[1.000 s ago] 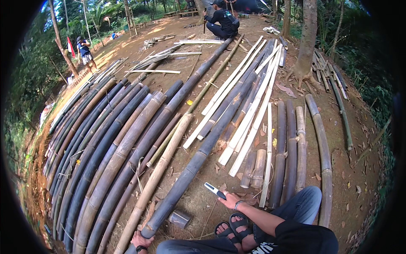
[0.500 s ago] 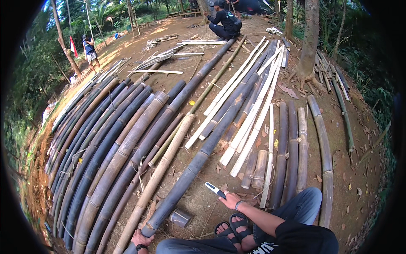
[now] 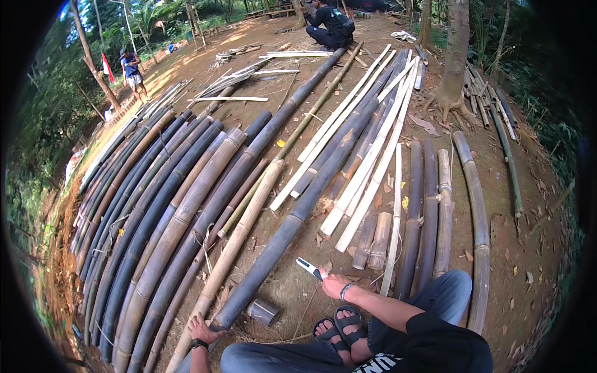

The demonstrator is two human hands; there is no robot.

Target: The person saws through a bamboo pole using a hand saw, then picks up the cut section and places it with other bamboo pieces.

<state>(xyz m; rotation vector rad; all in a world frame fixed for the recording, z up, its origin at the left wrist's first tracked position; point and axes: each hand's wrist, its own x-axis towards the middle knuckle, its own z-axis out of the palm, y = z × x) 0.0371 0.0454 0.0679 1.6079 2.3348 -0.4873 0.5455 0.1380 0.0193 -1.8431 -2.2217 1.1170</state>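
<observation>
My left hand [image 3: 204, 331] lies with its fingers spread at the near end of a long dark bamboo pole [image 3: 264, 264], its fingertips by the pale bamboo pole [image 3: 235, 245] alongside. On the right of the dark pole, my right hand [image 3: 336, 284] is closed round a hand tool [image 3: 306, 267] with a pale, flat, dark-edged front part; its exact kind is unclear. The tool points up and left and appears apart from the pole. A short cut bamboo piece [image 3: 263, 312] lies on the ground between my left hand and my sandalled feet.
Many dark bamboo poles [image 3: 168, 236] lie side by side on the left. Pale split strips [image 3: 373, 171], short bamboo lengths [image 3: 380, 239] and a curved pole [image 3: 476, 230] lie to the right. A tree [image 3: 454, 62] stands beyond. One person [image 3: 329, 25] squats at the far end; another [image 3: 132, 74] stands far left.
My left hand has gone from gripping the dark pole's near end to lying spread there, slightly up and left. My right hand and the tool have shifted slightly up and left.
</observation>
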